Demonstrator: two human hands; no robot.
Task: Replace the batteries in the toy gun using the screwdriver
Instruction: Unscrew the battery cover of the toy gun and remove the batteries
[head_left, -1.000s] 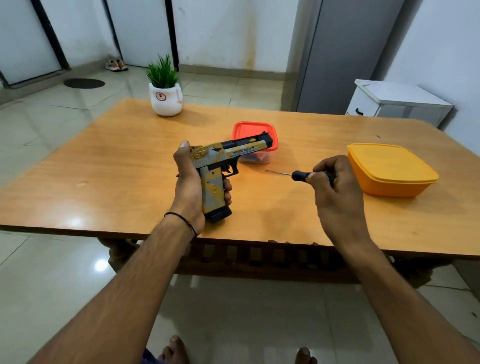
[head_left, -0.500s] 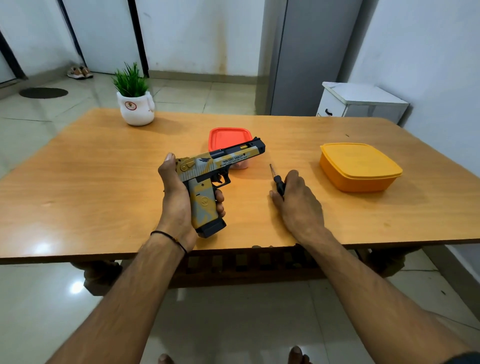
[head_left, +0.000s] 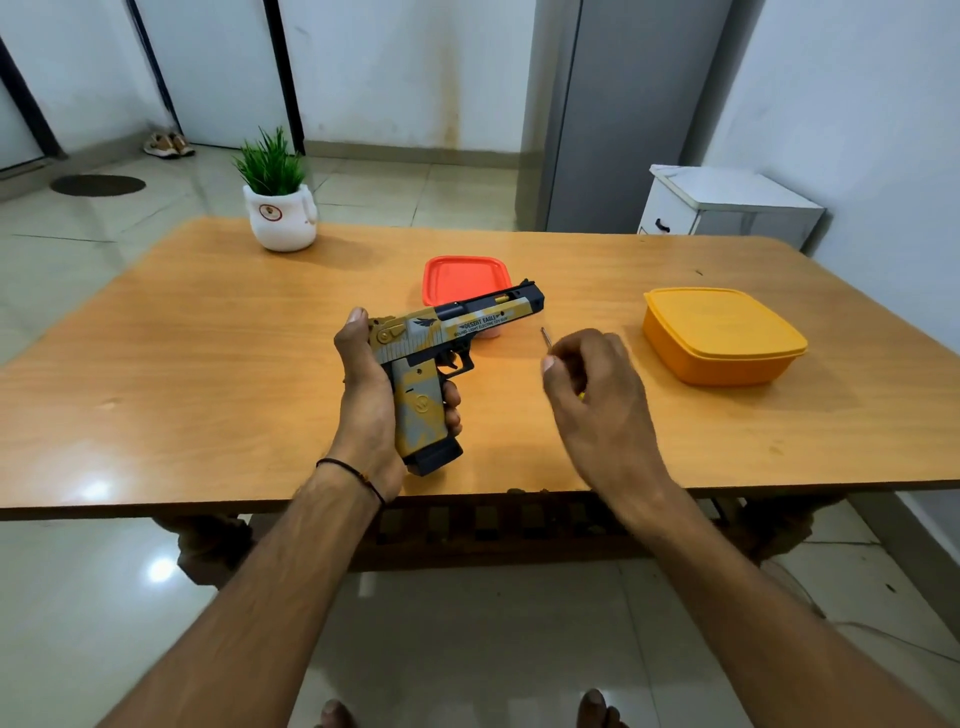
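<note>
Your left hand (head_left: 371, 395) grips the toy gun (head_left: 447, 332) by its handle, thumb up along the back and fingers wrapped round the front, with a thin dark band (head_left: 353, 470) on the wrist. The toy gun is yellow and grey with a black muzzle and a black base; it is held over the near middle of the wooden table (head_left: 208, 364), its barrel pointing away and to the right. Your right hand (head_left: 597, 410) hovers just right of the gun, fingers curled loosely downward over the screwdriver (head_left: 545, 336). Only the thin metal tip shows beyond the thumb, plus a speck of yellow under the palm; the handle is hidden, so you cannot tell whether the hand grips the tool or merely covers it, nor whether the tool rests on the table. Behind the gun's barrel stands a small box with a red lid (head_left: 462, 278), partly covered by the barrel. To the right, well apart from the hands, sits a closed yellow box (head_left: 722, 338). A potted plant (head_left: 278, 208) in a white pot stands at the far left of the table. Beyond the table a white cabinet (head_left: 727, 205) stands against the wall.
</note>
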